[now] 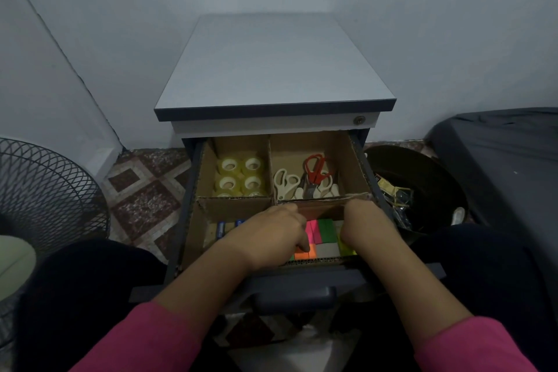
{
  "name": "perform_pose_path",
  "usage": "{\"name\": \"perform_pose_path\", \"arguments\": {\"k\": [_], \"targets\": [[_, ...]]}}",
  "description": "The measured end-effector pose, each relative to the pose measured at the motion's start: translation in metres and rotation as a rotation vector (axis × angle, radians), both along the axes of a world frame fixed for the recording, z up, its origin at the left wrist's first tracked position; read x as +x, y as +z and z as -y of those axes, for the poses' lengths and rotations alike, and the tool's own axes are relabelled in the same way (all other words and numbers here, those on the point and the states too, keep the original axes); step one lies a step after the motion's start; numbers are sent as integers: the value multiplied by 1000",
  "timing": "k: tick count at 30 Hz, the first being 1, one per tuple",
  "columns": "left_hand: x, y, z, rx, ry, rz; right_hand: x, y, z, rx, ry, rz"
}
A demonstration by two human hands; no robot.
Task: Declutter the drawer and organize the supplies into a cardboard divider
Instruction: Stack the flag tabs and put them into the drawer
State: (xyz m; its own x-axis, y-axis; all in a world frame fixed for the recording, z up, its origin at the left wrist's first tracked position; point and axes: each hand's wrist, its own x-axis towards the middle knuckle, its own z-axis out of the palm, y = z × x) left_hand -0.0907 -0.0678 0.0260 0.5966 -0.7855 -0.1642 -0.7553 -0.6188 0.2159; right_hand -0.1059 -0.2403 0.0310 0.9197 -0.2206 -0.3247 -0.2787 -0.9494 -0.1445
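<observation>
Head view looks down into an open drawer (360, 157) of a small cabinet (271, 69), fitted with a cardboard divider (271, 166) of four compartments. Far left compartment holds tape rolls (241, 175); far right holds scissors (305, 181), one pair red-handled. Both hands reach into the near right compartment, where coloured sticky-note pads (324, 237) lie packed side by side. The left hand (271, 235) covers the left part of that compartment, fingers curled down, thumb tip touching an orange pad (305, 254); whether it grips the pad I cannot tell. The right hand (365, 226) sits at the compartment's right edge, just beside the drawer wall, fingers bent down out of sight behind the hand, so its grip cannot be told either. Batteries (225, 228) show in the near left compartment, just left of the left hand. Right of the drawer stands a dark bin (422, 178) with scraps; a wire fan guard (45, 190) stands on the floor to the left.
</observation>
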Motion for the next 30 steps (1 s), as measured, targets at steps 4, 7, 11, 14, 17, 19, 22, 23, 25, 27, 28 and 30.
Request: {"name": "perform_pose_path", "arguments": {"k": [4, 7, 11, 14, 17, 19, 22, 23, 25, 27, 28, 30], "targets": [[-1, 1, 0, 9, -9, 10, -2, 2, -1, 3, 1, 4], [-1, 1, 0, 12, -7, 7, -3, 3, 0, 6, 19, 21], [-1, 1, -1, -2, -2, 3, -4, 5, 2, 2, 35, 21], [-1, 1, -1, -4, -4, -3, -4, 13, 4, 27, 28, 46], [0, 1, 0, 7, -10, -15, -2, 21, 4, 230, -15, -89], [-1, 1, 1, 22, -10, -20, -4, 21, 1, 390, -56, -176], [-2, 0, 2, 38, -4, -28, -6, 14, -1, 342, 13, -164], [-2, 0, 2, 46, 0, -31, -6, 13, -2, 315, 36, -156], [-1, -1, 3, 64, 19, -36, -7, 10, -3, 298, 76, -154], [-2, -1, 4, 75, 46, -46, -6, 8, -3, 297, 109, -152], [-2, 0, 5, 81, 51, -43, -6, 8, -3, 297, 126, -154], [-4, 3, 7, 98, 42, -19, -5, 7, -3, 290, 154, -156]]}}
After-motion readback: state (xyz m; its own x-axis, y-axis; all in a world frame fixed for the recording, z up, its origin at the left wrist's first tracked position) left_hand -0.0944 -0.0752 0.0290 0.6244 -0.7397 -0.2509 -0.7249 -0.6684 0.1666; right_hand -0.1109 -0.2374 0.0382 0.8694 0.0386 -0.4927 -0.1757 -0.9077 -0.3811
